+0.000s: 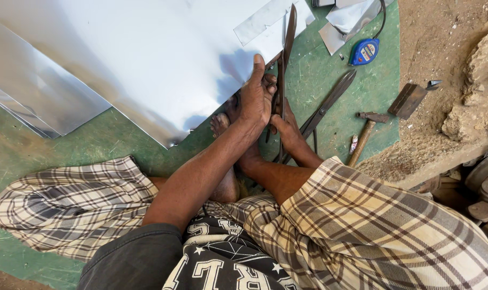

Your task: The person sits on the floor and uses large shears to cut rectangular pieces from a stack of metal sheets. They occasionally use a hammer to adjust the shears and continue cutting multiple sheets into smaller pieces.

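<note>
On the green mat, the big metal sheet is your landmark: thin, smooth and mirror-bright, lying flat with one pointed corner aimed back toward your knees. At its right edge your left hand presses flat on the sheet, fingers stretched up along the metal and thumb side against the long tin snips. Those snips are dark, worn steel, with narrow blades standing up past the sheet's edge and their handles running down between your hands. Your right hand sits just right of the sheet, below the left hand, closed around the snip handles. Your bare foot rests below the sheet's lower edge.

A second pair of shears, equally dark, lies slanted on the mat right of the sheet, near your right hand. Farther right of the sheet lie a blue tape measure, a wooden-handled hammer and a flat metal block on the dirt. Small shiny offcuts lie off the sheet's upper right corner.
</note>
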